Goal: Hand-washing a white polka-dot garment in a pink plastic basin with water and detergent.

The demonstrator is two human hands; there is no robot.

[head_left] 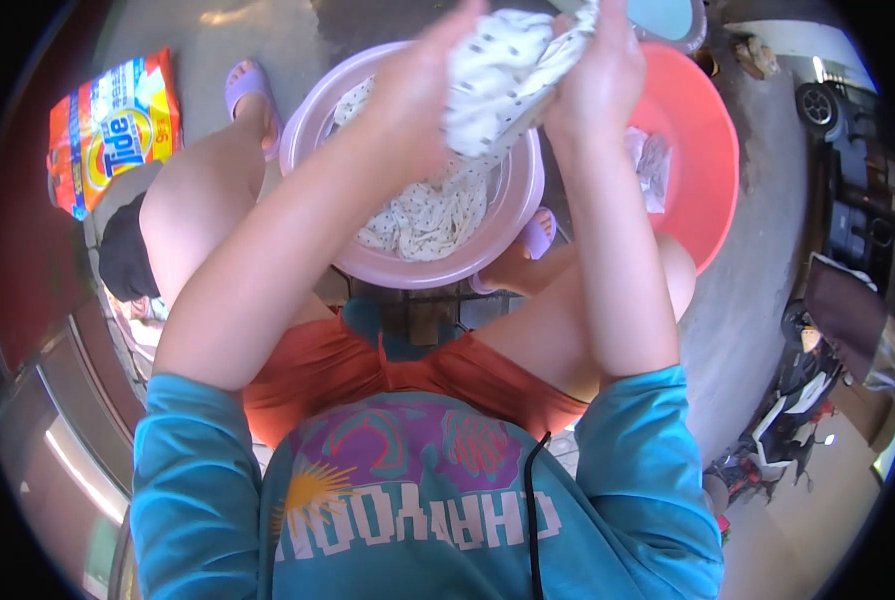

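A white cloth with small dark dots (pixel 497 85) is lifted above a pale purple basin (pixel 312 150). My left hand (pixel 422 95), blurred, is closed on its left side. My right hand (pixel 597 75) grips the gathered edge on the right. More of the dotted cloth (pixel 427 222) lies crumpled in the basin, partly hidden by my left forearm and the raised part. Just right of my right hand stands a coral-red tub (pixel 702 150) with a whitish, crumpled piece (pixel 652 170) inside.
An orange detergent bag (pixel 117 130) lies on the grey floor at the left. A container with a light blue inside (pixel 662 18) stands beyond the red tub. My feet in purple slippers (pixel 250 85) flank the basin. Parked vehicles (pixel 847 200) line the far right.
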